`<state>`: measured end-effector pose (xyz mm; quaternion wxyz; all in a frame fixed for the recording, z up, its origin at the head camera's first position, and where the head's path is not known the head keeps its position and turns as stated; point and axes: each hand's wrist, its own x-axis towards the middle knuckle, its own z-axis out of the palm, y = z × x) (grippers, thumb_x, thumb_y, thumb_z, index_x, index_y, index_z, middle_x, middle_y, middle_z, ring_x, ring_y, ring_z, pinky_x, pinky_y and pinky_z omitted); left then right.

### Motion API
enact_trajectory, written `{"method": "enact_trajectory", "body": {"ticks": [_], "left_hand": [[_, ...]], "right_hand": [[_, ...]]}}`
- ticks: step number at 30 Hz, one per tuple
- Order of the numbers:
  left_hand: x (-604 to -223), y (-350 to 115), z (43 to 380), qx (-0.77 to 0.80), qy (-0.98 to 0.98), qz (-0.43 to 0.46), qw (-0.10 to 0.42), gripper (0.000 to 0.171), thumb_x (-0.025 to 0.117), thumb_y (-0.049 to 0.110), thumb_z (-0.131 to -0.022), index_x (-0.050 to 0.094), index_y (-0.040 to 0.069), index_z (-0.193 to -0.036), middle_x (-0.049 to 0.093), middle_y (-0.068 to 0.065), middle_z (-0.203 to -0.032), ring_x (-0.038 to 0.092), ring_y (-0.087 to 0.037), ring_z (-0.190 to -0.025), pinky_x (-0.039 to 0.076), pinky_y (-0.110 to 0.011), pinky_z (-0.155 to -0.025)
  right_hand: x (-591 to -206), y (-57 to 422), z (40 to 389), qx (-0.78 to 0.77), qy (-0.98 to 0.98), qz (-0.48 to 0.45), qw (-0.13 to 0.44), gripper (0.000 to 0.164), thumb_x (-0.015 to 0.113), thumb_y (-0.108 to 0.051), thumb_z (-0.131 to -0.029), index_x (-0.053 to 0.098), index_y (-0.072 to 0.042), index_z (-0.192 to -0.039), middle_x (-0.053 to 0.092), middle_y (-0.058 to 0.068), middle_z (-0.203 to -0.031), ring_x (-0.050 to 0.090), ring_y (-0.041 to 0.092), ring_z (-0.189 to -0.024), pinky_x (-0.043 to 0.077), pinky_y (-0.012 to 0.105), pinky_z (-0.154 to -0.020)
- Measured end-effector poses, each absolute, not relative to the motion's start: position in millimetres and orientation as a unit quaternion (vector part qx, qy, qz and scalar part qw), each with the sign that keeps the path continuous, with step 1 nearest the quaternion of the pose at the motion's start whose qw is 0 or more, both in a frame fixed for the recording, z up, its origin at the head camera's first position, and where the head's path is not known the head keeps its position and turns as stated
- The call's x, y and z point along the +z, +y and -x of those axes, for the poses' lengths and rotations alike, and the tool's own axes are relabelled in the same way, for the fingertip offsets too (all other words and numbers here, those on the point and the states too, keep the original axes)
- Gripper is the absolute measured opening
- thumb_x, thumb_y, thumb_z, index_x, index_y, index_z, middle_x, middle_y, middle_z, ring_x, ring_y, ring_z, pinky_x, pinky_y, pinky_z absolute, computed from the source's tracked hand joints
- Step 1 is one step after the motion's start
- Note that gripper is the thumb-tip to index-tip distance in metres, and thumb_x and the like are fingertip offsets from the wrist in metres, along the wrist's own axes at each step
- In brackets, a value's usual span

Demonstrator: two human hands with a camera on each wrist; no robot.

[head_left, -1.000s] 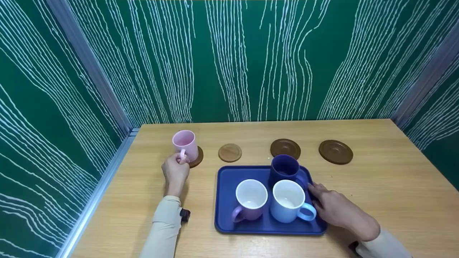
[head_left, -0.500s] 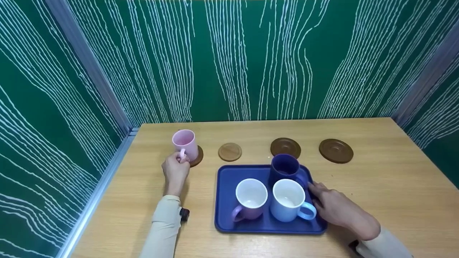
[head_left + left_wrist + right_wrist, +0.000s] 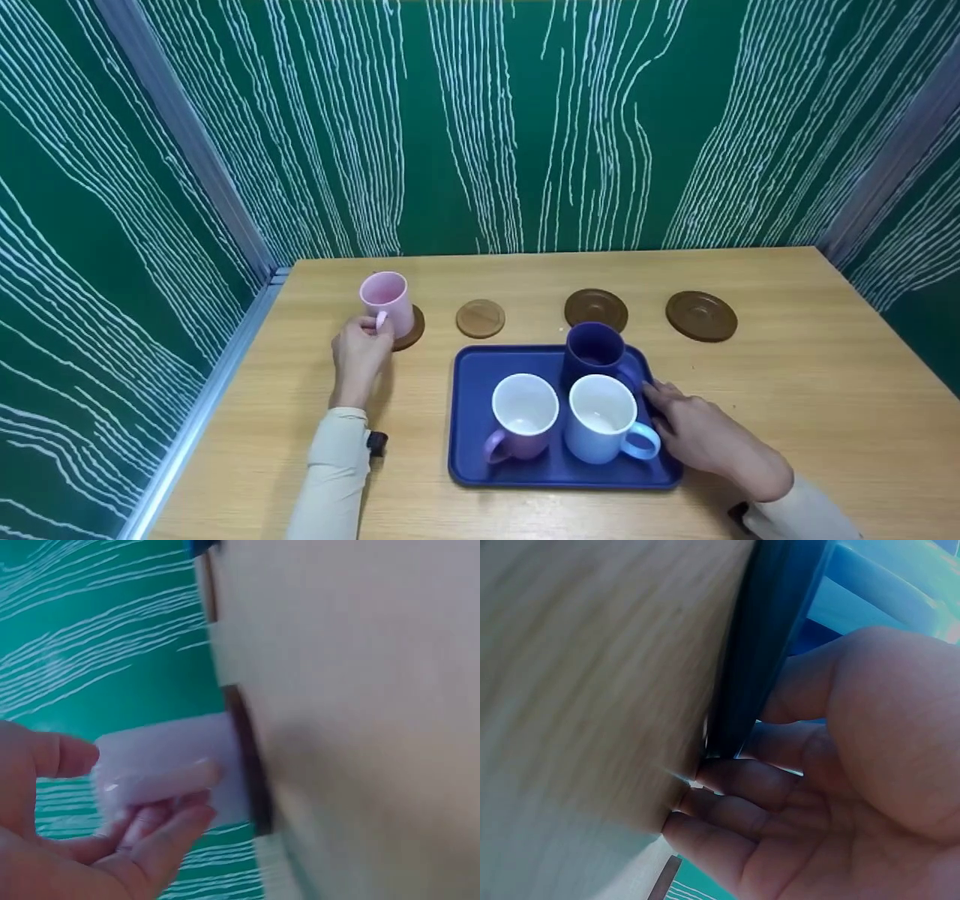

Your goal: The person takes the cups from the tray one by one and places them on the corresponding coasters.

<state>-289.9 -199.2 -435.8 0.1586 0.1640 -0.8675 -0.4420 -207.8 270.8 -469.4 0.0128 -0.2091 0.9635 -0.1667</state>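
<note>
1. Our left hand (image 3: pixel 360 356), thumb parted from fingers, is at the pink mug (image 3: pixel 393 309) near the table's (image 3: pixel 570 517) far left corner.
2. We should clear its handle (image 3: pixel 169 784) gently.
3. Our right hand (image 3: pixel 705 431) grips the tray (image 3: pixel 472 371).

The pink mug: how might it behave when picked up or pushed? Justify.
The pink mug is probably stiff, its round shape showing no sag. A push near the top could tip it, since it stands tall on a coaster. Lifted by the handle, it may tilt, as that sits on one side.
</note>
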Motion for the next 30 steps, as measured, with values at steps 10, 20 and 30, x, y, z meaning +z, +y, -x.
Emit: {"method": "enact_trajectory", "body": {"ticks": [10,20,30], "left_hand": [[-390,-202,271,-0.46,-0.849,-0.183,0.187,0.041,0.064,0.032,-0.095,0.064,0.006,-0.127,0.072,-0.013,-0.116,0.066,-0.029,-0.109,0.054,-0.044,-0.092],[-353,-174,241,-0.51,-0.825,-0.105,0.221,0.033,0.063,0.02,-0.096,0.065,0.009,-0.127,0.07,-0.011,-0.117,0.067,-0.026,-0.108,0.057,-0.043,-0.097],[-365,-147,211,-0.508,-0.835,-0.009,0.211,0.021,0.068,0.017,-0.095,0.07,0.012,-0.115,0.074,-0.004,-0.103,0.071,-0.019,-0.097,0.06,-0.037,-0.09]], "right_hand": [[-470,270,208,-0.167,0.965,0.202,0.022,0.053,0.062,-0.013,-0.1,0.051,0.01,-0.146,0.049,0.032,-0.15,0.047,0.053,-0.138,0.041,0.064,-0.11],[-470,271,208,-0.17,0.965,0.2,0.022,0.053,0.061,-0.013,-0.1,0.05,0.01,-0.146,0.049,0.033,-0.15,0.046,0.053,-0.138,0.04,0.064,-0.111],[-472,270,208,-0.168,0.963,0.211,0.009,0.053,0.063,-0.01,-0.098,0.051,0.012,-0.145,0.05,0.033,-0.148,0.049,0.053,-0.136,0.043,0.064,-0.109]]}}
